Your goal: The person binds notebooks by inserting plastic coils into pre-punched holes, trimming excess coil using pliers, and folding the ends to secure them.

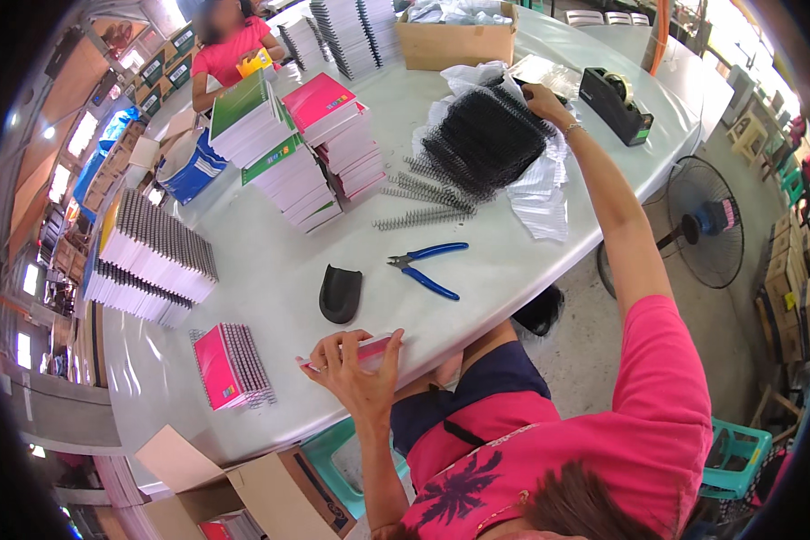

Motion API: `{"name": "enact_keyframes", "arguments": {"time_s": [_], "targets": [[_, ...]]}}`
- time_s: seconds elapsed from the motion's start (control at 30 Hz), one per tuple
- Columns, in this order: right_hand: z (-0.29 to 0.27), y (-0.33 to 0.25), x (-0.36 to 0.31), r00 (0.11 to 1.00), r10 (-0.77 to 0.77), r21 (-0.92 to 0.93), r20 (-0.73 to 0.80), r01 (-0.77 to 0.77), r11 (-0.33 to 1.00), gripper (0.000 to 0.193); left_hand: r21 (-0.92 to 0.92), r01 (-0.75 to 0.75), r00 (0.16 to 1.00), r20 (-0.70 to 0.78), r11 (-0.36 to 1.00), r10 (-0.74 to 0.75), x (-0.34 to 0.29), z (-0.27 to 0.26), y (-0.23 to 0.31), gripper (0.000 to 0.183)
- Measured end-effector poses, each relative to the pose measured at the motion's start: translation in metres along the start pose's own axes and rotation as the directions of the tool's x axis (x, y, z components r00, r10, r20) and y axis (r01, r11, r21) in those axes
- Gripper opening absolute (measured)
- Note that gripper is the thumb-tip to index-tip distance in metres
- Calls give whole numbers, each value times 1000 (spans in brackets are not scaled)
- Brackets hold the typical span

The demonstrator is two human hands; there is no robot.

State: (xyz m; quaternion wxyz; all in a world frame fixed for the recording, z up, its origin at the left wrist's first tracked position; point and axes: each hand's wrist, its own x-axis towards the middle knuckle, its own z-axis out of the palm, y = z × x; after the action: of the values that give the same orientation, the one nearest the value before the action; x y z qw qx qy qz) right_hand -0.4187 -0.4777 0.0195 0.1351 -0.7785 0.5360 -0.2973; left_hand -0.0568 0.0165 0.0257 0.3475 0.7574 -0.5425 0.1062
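My left hand (358, 364) grips a small pink-covered notebook (374, 351) by its sides at the near table edge. Across the table, my right hand (542, 102) is at the far right edge of a heap of black binding coils (486, 139), its fingers bent together; what they pinch is too small to make out. The heap lies on crumpled white wrapping (540, 202). Several loose coils (423, 216) lie beside it. Blue-handled cutting pliers (427, 268) rest opened between the coils and my left hand. A black curved pad (341, 294) lies just beyond that hand.
Coil-bound pink notebooks (231, 367) sit at the left, near taller bound stacks (153, 252). Unbound stacks (283, 171) stand farther back. A tape dispenser (614, 106) and a cardboard box (456, 40) are at the far side. Another person (234, 49) sits opposite; a fan (702, 220) stands right.
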Motion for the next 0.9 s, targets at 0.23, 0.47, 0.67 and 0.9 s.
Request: {"name": "enact_keyframes", "arguments": {"time_s": [0.23,0.47,0.67,0.9], "targets": [[-4,-11,1,999,-15,-122,49,21,992,29,57,-11,1000,-4,998,11,2,-2,5,38],[1,-11,7,996,-72,-250,-44,59,966,23,55,-13,1000,5,998,12,3,1,3,36],[-19,7,-3,938,-137,-267,-319,50,962,23,1,-25,1000,11,1000,25,6,7,10,36],[-35,-79,-29,860,-117,-33,-497,116,993,25,58,-38,999,-21,998,39,6,8,6,35]]}}
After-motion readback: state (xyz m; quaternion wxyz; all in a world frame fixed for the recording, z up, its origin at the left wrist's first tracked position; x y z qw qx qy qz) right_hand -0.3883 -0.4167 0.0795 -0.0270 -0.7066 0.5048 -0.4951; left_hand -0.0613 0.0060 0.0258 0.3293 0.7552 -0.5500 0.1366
